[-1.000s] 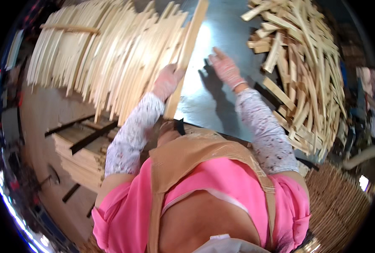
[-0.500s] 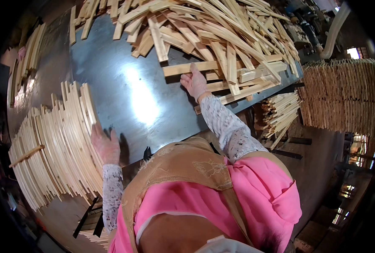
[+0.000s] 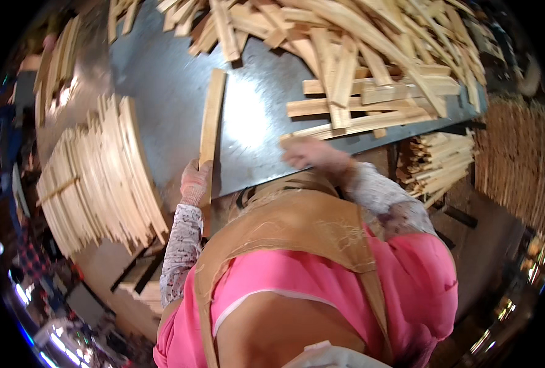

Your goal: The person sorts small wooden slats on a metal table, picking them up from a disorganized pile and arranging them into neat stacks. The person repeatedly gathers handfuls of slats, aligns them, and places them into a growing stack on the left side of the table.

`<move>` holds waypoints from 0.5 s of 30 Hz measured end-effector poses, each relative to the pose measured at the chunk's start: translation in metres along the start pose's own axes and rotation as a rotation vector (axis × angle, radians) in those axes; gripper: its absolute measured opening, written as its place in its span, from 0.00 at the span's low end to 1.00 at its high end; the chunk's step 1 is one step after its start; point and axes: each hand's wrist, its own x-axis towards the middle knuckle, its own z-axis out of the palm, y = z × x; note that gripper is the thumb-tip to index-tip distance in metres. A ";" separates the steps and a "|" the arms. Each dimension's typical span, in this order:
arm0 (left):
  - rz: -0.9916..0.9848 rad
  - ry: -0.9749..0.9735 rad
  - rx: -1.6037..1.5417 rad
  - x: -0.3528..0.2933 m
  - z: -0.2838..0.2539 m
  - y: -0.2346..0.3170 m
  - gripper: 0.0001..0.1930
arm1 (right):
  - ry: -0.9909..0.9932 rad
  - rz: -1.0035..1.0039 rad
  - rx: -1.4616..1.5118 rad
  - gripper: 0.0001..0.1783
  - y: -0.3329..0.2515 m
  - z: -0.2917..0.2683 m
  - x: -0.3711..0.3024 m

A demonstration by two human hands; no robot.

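My left hand (image 3: 195, 179) is closed around the near end of a wooden strip (image 3: 211, 119). The strip points away from me over the metal table, just right of the row of stacked strips. Blurred by motion, my right hand (image 3: 318, 154) is at the table's near edge, by the left end of a pale strip (image 3: 358, 127) at the bottom of the loose pile. Its fingers are too smeared to show whether they touch that strip. The loose pile of wooden strips (image 3: 346, 61) covers the far right of the table.
The grey metal table (image 3: 162, 73) lies before me. At its left stands a tight row of strips (image 3: 103, 178) with a short stick across it. Below the right edge is a bundle of strips (image 3: 441, 159), and beyond it a tall wood stack (image 3: 513, 159).
My left hand has left the stacked row and now grips a strip standing away from me. My right hand has let go of a strip at the pile and come back toward me.
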 end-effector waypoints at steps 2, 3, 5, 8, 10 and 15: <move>0.064 0.296 0.348 -0.014 -0.009 -0.028 0.28 | 0.169 -0.054 0.408 0.29 0.019 -0.044 -0.029; 0.088 0.439 0.529 -0.018 -0.018 -0.041 0.27 | 0.229 -0.105 0.621 0.32 0.023 -0.057 -0.040; 0.043 0.600 0.857 -0.020 -0.043 -0.055 0.30 | 0.294 -0.193 0.957 0.39 0.021 -0.072 -0.051; -0.093 0.644 0.984 -0.029 -0.086 -0.073 0.34 | 0.167 -0.378 0.895 0.48 -0.001 -0.080 -0.043; -0.110 0.586 0.986 -0.033 -0.104 -0.066 0.37 | 0.057 -0.436 0.798 0.40 -0.019 -0.085 -0.022; 0.293 0.606 0.336 -0.031 -0.065 -0.037 0.32 | 0.147 -0.512 0.720 0.29 -0.017 -0.056 -0.003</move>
